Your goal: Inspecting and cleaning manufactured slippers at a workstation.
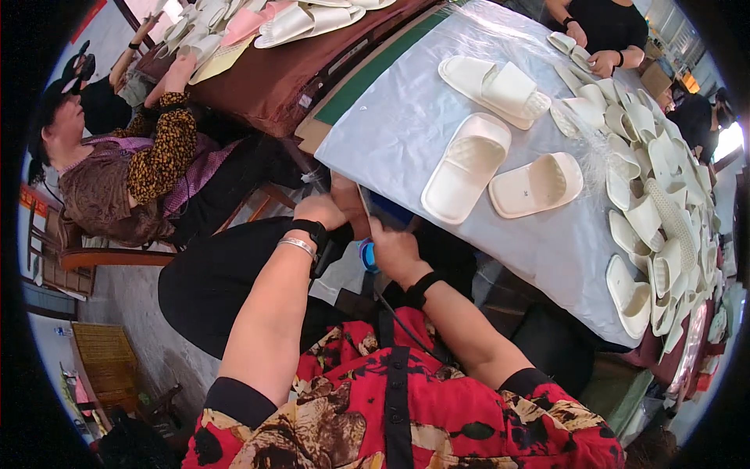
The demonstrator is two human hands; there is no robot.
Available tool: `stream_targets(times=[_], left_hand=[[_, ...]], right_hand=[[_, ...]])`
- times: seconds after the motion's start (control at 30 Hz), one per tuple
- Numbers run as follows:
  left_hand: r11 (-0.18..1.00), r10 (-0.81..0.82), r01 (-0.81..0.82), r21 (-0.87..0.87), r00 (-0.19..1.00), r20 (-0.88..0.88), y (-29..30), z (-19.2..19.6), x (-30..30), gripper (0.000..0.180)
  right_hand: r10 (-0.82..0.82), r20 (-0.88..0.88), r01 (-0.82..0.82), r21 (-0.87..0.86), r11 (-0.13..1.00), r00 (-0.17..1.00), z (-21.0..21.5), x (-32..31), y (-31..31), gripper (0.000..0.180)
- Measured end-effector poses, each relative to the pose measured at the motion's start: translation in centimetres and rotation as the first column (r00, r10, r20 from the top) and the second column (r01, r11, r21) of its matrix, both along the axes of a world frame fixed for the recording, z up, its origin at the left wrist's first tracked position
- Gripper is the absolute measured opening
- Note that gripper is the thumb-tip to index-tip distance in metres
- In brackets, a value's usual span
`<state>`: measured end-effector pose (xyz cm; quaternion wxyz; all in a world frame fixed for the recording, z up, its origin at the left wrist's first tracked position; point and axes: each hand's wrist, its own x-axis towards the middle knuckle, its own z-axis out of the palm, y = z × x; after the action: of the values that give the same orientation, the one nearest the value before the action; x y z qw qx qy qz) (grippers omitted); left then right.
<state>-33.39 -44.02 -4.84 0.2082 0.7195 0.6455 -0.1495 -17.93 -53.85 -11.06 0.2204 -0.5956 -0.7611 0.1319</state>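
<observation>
Near the middle of the frame, just below the left corner of the table (375,144), the fingers of the left hand (322,211) and right hand (397,254) bend toward each other; their tips are hidden, so I cannot tell whether they grip anything. A blue round thing (368,255) shows just beside the right hand. Three white slippers (461,176) lie apart on the table at upper centre, with a pile (652,207) at right; nothing marks any as finished or waiting. Both forearms converge upward, the left hand slightly higher.
</observation>
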Motion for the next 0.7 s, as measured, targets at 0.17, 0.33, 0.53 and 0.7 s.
stream_targets(times=[0.17, 0.33, 0.53, 0.7], left_hand=[[0.995, 0.021, -0.019, 0.093, 1.000, -0.017, -0.5, 1.3, 0.4, 0.075], [0.991, -0.057, 0.054, 0.124, 0.998, 0.016, -1.5, 1.5, 1.8, 0.072], [0.994, -0.087, 0.085, 0.073, 0.996, 0.023, -2.4, 2.0, 3.4, 0.073], [0.994, -0.104, 0.105, 0.021, 0.994, -0.034, -2.2, -1.2, 2.2, 0.075]], right_hand=[[0.184, 0.185, -0.131, -0.267, 0.955, 0.965, -1.3, 0.6, 1.5, 0.025], [0.237, 0.082, -0.184, -0.412, 0.892, 0.968, -5.0, 1.0, 1.3, 0.027], [0.328, -0.040, -0.307, -0.473, 0.826, 0.944, -4.1, 0.4, 1.0, 0.032], [0.443, 0.037, -0.364, -0.511, 0.779, 0.896, 0.7, 1.2, 0.8, 0.036]])
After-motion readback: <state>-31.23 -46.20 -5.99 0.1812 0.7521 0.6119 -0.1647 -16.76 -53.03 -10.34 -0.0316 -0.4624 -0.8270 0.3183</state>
